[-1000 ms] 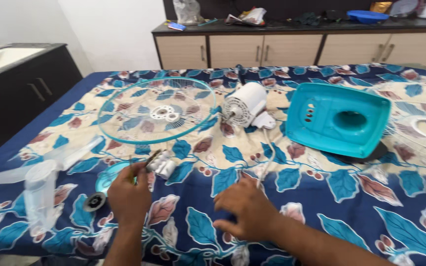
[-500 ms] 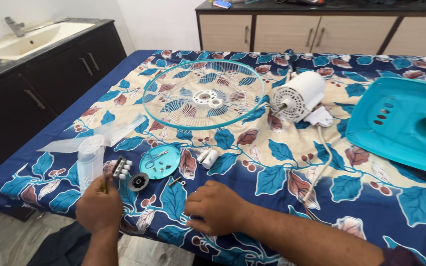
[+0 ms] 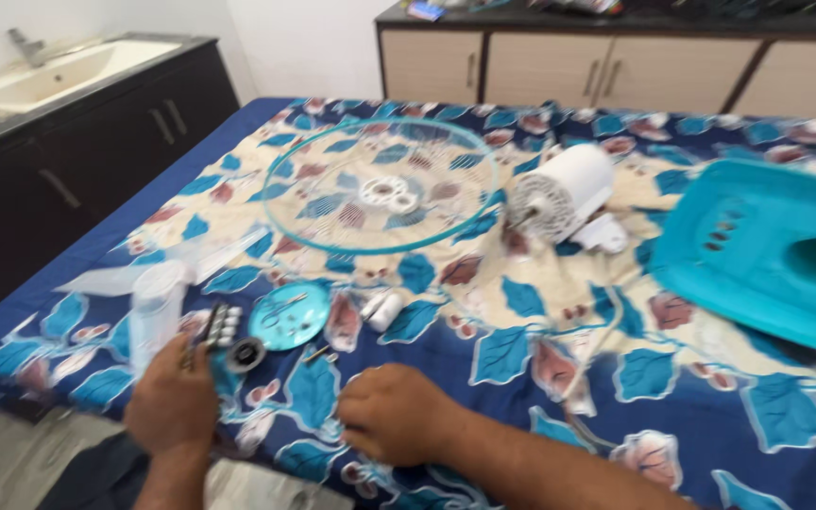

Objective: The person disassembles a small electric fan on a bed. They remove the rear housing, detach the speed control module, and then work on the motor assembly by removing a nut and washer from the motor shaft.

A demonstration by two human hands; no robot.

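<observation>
1. Blue, cream and rust leaf-patterned cloth [image 3: 484,331] covers the broad surface on which all the parts lie; whether it is a bed or a desk underneath cannot be told.
2. Beyond it stands a dark cabinet with a pale sink [image 3: 59,71] at the upper left, and a run of beige cupboards [image 3: 559,66] along the back wall.
3. Near the front left edge, the left hand [image 3: 172,401] is curled narrowly around a thin tool [image 3: 191,348] whose shaft sticks up from the fist; blur hides what kind of tool it is.
4. Just beyond that hand lie a small dark holder with pale round bits [image 3: 222,326] and a small black ring [image 3: 246,354], close together.
5. A clear plastic cup-shaped piece [image 3: 156,307] stands just left of these.
6. The right hand [image 3: 394,411] rests knuckles-up on the cloth, fingers loosely bent, holding nothing that can be seen.
7. Between the two hands and farther up lies a round turquoise cap [image 3: 287,316] with small metal pieces on it; a small white plastic part [image 3: 384,310] lies just to its right.
8. Farther back lies a clear turquoise-rimmed fan grille [image 3: 380,184], flat on the cloth.
9. To its right a white fan motor [image 3: 564,189] lies on its side.
10. A turquoise fan base [image 3: 757,255] fills the right edge, well apart from both hands.
</observation>
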